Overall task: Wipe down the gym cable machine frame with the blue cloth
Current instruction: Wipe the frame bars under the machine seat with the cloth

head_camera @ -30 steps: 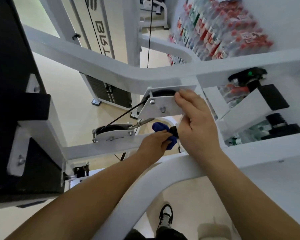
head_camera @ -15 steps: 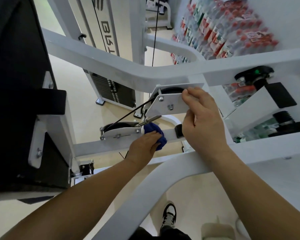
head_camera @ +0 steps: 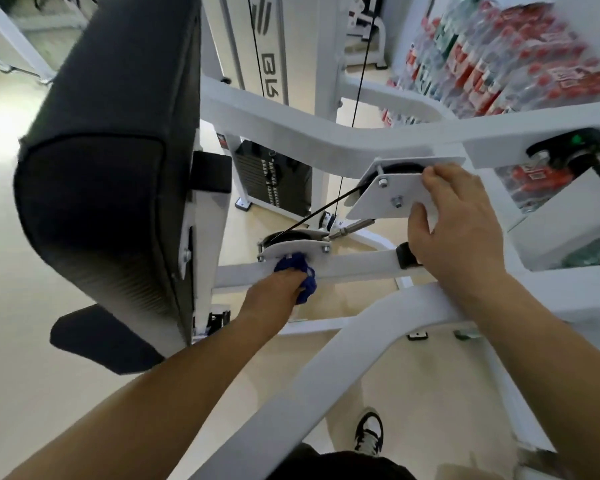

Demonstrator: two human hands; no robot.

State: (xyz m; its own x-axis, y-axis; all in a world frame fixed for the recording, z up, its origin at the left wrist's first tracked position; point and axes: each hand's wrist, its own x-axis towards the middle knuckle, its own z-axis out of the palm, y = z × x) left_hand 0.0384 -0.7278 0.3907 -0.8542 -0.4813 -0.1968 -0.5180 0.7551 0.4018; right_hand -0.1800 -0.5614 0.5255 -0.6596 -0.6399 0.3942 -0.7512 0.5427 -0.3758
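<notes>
Left hand: fingers curling round blue cloth, pressing it against white frame bar, just below lower pulley. Right hand: fingers and thumb pinching pulley plate. Weight stack: standing beyond.

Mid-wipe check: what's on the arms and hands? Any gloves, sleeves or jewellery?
The left hand and right hand are bare: no gloves, rings or watch in view. The left forearm and right forearm are bare too; no sleeve shows.

Stacked bottled-water packs top right; sneaker on floor.
</notes>
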